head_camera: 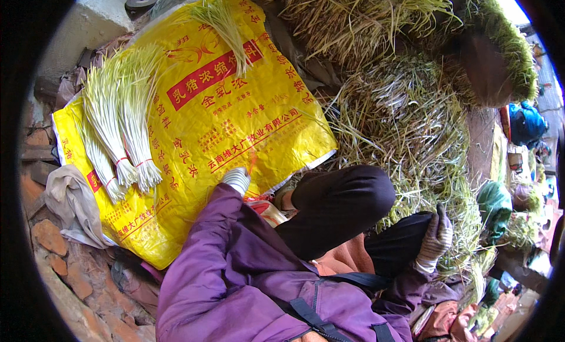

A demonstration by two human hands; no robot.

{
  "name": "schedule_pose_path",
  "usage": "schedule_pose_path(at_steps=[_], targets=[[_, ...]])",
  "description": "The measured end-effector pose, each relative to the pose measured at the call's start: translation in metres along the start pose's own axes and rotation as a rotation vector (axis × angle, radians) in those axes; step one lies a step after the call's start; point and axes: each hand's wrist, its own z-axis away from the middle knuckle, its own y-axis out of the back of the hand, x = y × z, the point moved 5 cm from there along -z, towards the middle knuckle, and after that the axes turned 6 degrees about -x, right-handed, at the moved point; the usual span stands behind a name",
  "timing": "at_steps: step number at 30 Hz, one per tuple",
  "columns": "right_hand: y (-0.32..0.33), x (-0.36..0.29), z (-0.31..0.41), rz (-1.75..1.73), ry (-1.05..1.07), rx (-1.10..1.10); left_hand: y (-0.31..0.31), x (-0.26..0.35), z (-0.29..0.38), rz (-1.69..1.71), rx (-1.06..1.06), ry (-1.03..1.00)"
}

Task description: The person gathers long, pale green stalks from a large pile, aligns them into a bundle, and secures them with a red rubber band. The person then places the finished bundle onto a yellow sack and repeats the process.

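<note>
My left hand [237,179], in a striped knit glove, is at the lower middle of a yellow woven feed sack [282,121]. Thin red strands show beside its fingers; whether it grips them I cannot tell. My right hand [436,238], in a dirty striped glove, is raised beside my knee, fingers up; its grip is unclear. Tied bundles of pale yellow-green shoots [139,117] lie at the sack's left, bound with red ties near their white ends. A smaller, loose-looking bunch of shoots [225,31] lies at the sack's top.
Heaped loose shoots [397,121] spread right of the sack, with a taller pile [353,20] behind. A grey cloth [73,205] lies at the sack's left edge, near broken bricks [49,237]. A concrete block [84,33] stands upper left. Green bags [494,205] sit far right.
</note>
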Motion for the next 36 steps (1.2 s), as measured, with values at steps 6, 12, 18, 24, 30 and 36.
schedule_pose_path(at_steps=[6,12,18,24,30,36], targets=[[-0.008,0.017,0.0,-0.027,0.011,0.022,0.028,-0.052,0.027,0.626,0.41,-0.158],[-0.018,0.033,-0.003,-0.123,0.009,0.022,0.041,-0.101,0.049,1.077,0.485,-0.021],[-0.019,0.046,0.009,-0.246,-0.044,0.02,0.005,-0.081,0.062,0.48,0.378,0.007],[-0.012,0.054,0.018,-0.302,-0.068,0.025,0.012,-0.034,0.095,0.05,0.207,0.228],[-0.011,0.07,0.043,-0.402,-0.123,-0.051,-0.012,-0.003,0.084,-0.2,-0.231,0.25],[-0.007,0.09,0.063,-0.44,-0.131,-0.028,-0.088,-0.038,0.039,0.223,-0.065,0.274]])
